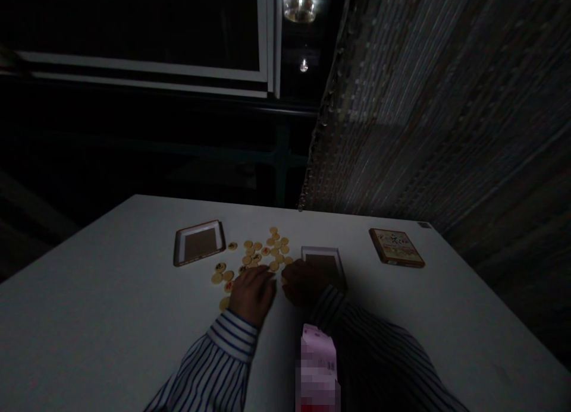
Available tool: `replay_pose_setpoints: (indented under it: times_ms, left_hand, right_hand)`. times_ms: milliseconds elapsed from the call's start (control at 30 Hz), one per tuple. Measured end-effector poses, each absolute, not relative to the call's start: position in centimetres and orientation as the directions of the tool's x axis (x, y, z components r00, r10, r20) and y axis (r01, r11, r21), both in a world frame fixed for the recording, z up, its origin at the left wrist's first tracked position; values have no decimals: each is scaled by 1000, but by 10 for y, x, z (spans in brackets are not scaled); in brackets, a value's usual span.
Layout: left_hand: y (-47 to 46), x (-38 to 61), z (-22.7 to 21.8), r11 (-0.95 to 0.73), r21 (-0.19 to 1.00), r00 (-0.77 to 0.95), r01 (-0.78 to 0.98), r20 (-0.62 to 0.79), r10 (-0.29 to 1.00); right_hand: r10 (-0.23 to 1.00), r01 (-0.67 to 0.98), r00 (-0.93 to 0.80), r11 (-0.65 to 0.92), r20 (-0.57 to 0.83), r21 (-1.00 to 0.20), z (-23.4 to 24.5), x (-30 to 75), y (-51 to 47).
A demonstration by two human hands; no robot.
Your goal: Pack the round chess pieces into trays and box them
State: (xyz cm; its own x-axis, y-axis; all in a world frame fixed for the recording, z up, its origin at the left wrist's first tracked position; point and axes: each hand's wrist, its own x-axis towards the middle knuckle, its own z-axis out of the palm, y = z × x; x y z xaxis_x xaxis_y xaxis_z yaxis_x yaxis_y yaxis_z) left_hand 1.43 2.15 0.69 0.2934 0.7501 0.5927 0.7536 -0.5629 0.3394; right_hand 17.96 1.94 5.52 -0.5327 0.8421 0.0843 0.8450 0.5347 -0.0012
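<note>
Round, pale wooden Chinese chess pieces (274, 251) lie scattered mid-table, several marked with red or dark characters. My left hand (252, 294) rests over the near edge of this group, its fingers stretched forward and the thumb apart. Close by on the right, my right hand (306, 282) has its fingers curled down at the table, with a pale chess piece (284, 280) at the fingertips. Dim light hides much of that grip. An open shallow box (320, 251) with a pale rim sits just behind my right hand, partly covered by it.
Another shallow open tray (178, 247) lies left of the pieces on the white table (111, 293). A printed flat box (397, 247) is at the far right. A pink object (319, 352), partly blurred out, is near me. A bead curtain (392, 103) hangs behind the table.
</note>
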Motion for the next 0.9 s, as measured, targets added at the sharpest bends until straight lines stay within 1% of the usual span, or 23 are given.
replay_pose_setpoints:
  times_ms: [233,367,633,767,900]
  left_hand:
    - [22,13,2,-559,312,296,769,601,742]
    - [21,14,4,-553,324,288,767,597,749]
    - [20,16,7,-550,329,300,768,574,762]
    - [21,16,3,-545,333,300,770,565,769]
    - [21,16,-1,-556,334,304,761,574,761]
  right_hand:
    - [823,826,-563,564,73,16,47,181,20]
    - [835,840,-542,542,92,20,44,181,21]
    - [848,851,-525,525,72,30,42,180,24]
    - [844,848,-528,529,91,14,44,181,26]
    - [829,834,-537,549,155,-48,50,182,26]
